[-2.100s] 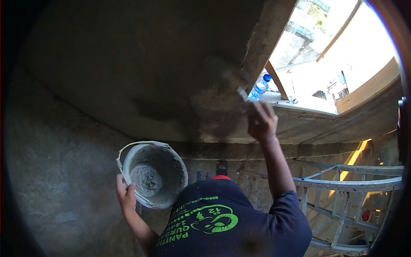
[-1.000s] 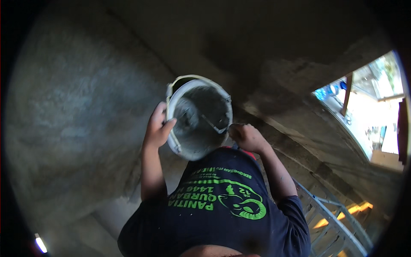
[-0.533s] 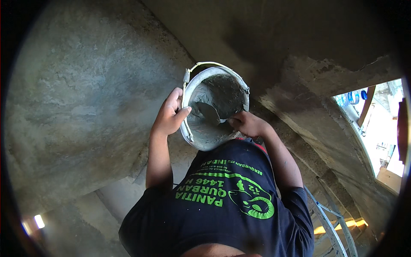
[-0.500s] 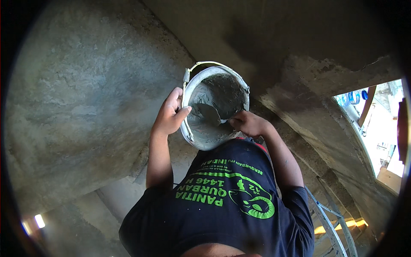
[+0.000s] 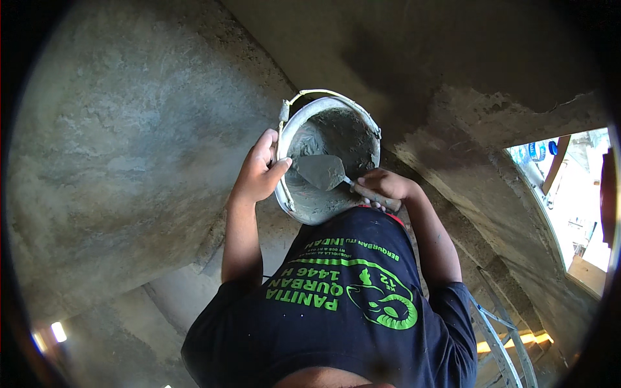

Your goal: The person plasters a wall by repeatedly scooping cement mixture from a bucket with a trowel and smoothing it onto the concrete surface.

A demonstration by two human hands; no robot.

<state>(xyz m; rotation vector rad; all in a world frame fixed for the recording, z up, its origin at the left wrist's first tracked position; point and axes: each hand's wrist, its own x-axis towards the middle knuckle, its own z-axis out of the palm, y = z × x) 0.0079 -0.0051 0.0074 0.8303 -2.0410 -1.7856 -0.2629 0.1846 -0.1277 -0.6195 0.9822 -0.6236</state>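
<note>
A pale bucket (image 5: 304, 110) with a thin bail handle tilts in front of my body, wet grey mortar (image 5: 336, 129) coating its inside. My left hand (image 5: 260, 169) grips the left rim, thumb over the edge and fingers along the outside. At the lower right of the opening, my right hand (image 5: 386, 185) is closed round the wooden handle of a trowel (image 5: 321, 171). The trowel's grey blade lies flat across the mouth of the bucket, its tip toward my left thumb. Whether the blade touches the mortar I cannot tell.
Rough grey concrete surfaces (image 5: 129, 142) surround me. An opening (image 5: 579, 194) on the right lets in bright light, with a blue-capped plastic bottle (image 5: 537, 150) at its upper corner. A metal ladder (image 5: 501, 343) stands at the lower right.
My right hand has lifted and turned the trowel, so its blade, earlier down in the mortar, now shows flat with the handle visible. My left hand keeps its hold on the rim.
</note>
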